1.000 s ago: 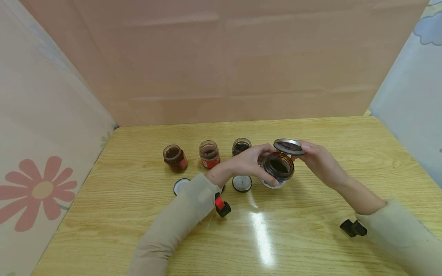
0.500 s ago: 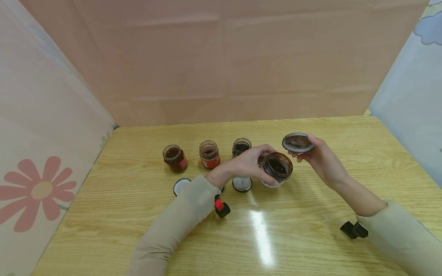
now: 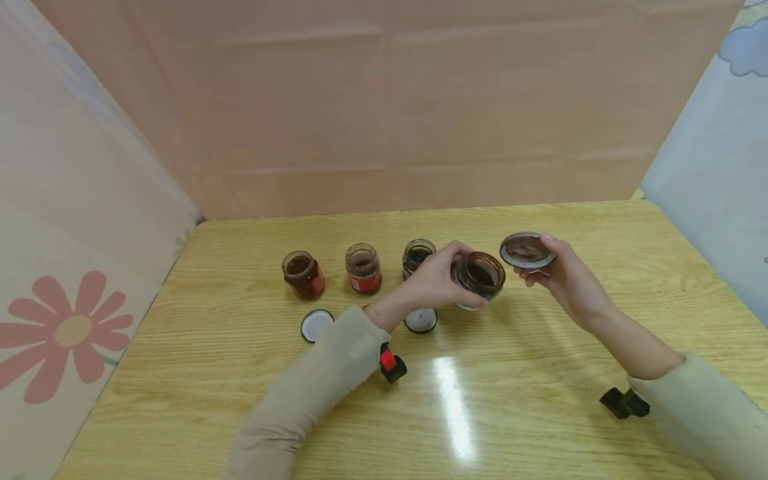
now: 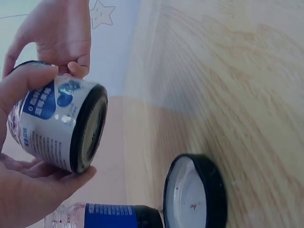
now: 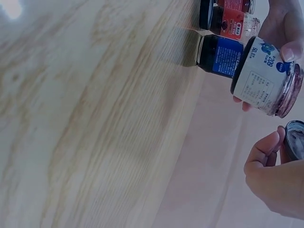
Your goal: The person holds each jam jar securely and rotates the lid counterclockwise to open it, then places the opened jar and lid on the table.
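Observation:
My left hand (image 3: 438, 277) grips an uncapped glass jam jar (image 3: 479, 275) around its side. The jar is tilted, its mouth facing up and toward the right, with dark jam inside. In the left wrist view, the jar (image 4: 61, 118) shows a white and blue label with blueberries, and its bottom is raised above the table. To the right, my right hand (image 3: 576, 283) pinches the jar's round lid (image 3: 527, 251) by the edge. The lid's jam-smeared underside faces the head camera, apart from the jar's rim. In the right wrist view, part of the lid (image 5: 297, 140) is cut off.
Three uncapped jars stand in a row at left: a dark red one (image 3: 304, 277), a red-labelled one (image 3: 363, 270) and a blue-labelled one (image 4: 110, 216). Before them lie upturned lids, a left lid (image 3: 317, 325) and a right lid (image 3: 422, 320). A pink backdrop (image 3: 384, 120) rises behind.
My right hand has carried the lid to the right, away from the jar, and tipped its underside into view. My left hand has raised the jar slightly and tilted it more.

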Motion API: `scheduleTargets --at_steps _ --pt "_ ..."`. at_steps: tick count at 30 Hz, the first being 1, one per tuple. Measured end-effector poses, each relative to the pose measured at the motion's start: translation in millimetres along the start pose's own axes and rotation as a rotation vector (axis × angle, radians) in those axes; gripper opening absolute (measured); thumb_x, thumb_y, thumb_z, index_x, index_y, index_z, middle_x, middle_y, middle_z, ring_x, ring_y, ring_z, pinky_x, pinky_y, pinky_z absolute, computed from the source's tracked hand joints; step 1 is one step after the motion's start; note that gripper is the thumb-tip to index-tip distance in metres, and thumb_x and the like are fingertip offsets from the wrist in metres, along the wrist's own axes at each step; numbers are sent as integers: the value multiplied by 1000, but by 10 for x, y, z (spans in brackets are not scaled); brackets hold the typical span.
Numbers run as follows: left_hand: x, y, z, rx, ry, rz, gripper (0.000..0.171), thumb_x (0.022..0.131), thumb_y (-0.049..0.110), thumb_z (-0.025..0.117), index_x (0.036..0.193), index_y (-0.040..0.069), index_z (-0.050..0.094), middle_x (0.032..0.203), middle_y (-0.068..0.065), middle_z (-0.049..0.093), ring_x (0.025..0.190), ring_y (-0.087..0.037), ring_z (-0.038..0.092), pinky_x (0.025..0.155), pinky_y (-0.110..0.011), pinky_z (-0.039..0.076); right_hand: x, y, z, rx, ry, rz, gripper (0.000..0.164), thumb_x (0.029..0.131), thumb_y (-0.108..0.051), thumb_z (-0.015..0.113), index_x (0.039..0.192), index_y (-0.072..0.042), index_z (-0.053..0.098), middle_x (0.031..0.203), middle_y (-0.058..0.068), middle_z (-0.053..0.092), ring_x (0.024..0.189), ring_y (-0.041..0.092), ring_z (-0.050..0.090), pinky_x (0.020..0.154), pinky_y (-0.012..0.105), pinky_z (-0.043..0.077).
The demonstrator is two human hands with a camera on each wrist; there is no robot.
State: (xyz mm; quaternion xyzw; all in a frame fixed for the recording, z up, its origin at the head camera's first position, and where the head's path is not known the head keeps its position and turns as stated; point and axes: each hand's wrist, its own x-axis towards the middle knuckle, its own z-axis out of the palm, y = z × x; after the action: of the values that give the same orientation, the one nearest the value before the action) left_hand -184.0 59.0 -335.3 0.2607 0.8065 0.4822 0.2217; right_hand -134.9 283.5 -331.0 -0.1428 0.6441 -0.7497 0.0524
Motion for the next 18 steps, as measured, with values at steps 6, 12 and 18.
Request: scheduleTargets --at_steps 6,12,18 --pt "21 4 43 -4 47 -16 73 70 20 86 130 12 46 122 -2 58 107 -13 56 89 -23 47 -30 -8 -51 3 -17 26 39 106 -27 25 114 -13 61 94 -2 66 78 10 60 66 26 49" --pt "6 58 81 -19 135 -79 75 71 20 85 133 11 44 122 -5 57 109 -18 57 89 -28 48 -57 -7 -95 14 -36 78 38 107 -30 25 116 -14 57 91 -1 66 77 10 61 64 26 51" --pt "19 105 103 -32 196 -136 76 69 22 86 132 12 45 124 -6 57 111 -21 56 90 -30 48 -74 32 -144 101 -66 119 40 107 -33 23 118 -12 55 91 3 69 76 13 65 64 24 52"
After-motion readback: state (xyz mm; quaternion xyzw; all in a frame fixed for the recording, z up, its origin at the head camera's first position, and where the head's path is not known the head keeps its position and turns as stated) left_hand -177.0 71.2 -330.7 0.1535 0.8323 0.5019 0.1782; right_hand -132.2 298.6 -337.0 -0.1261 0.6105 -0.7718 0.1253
